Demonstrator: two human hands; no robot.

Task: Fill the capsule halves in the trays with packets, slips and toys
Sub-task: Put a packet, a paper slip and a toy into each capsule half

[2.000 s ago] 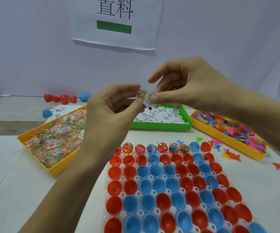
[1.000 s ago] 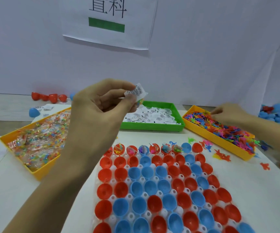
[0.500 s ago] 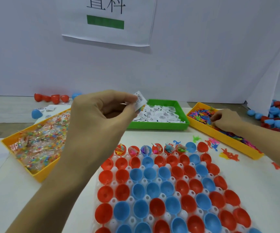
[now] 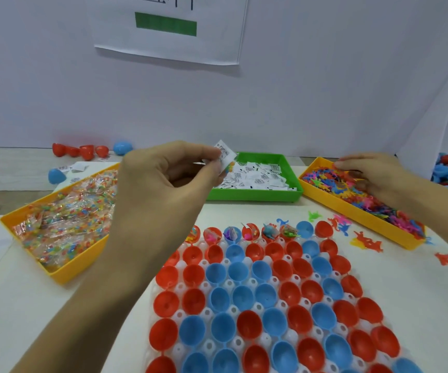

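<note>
Paper slip (image 4: 225, 155) and packet (image 4: 229, 166) sit pinched in the left hand (image 4: 163, 189). Right hand (image 4: 373, 179) fingers curl into the toys (image 4: 352, 192); whether they grip any, I cannot tell. Best lift just 1 toy.

A paper sign (image 4: 169, 28) hangs on the white wall (image 4: 325, 76).

The white paper sign (image 4: 167, 28) on the wall is cut off at the top. The clear plastic tray of red and blue capsule halves (image 4: 266, 305) runs off the bottom. The print on the small white paper slip (image 4: 225, 154) is too tiny to read.
</note>
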